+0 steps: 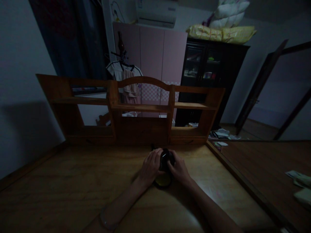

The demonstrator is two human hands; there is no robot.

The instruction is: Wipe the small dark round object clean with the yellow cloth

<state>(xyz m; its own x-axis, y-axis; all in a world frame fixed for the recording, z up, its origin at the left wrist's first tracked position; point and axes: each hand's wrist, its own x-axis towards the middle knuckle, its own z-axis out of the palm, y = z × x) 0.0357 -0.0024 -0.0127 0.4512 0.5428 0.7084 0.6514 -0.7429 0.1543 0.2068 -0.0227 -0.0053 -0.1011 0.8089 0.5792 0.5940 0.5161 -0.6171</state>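
A dark, glossy round object [165,158] with a small bright reflection is between my two hands on the wooden desk. The dim light hides exactly what it is. My left hand [152,163] wraps its fingers over the left side. On the right side, my right hand [179,166] grips it with the thumb in front and the fingers behind. Just below it, close to the desk surface, shows a round yellowish disc with a dark rim [163,180]. Whether this disc is joined to the dark object I cannot tell. A small dark tip [153,147] pokes up behind my left hand.
A wooden shelf unit [143,108] with drawers stands along the desk's [80,187] back edge. A raised wooden rail [238,174] runs down the right side, with a lower brown surface beyond. Pink cupboards [152,55], a black cabinet [213,64] and hanging clothes are farther back.
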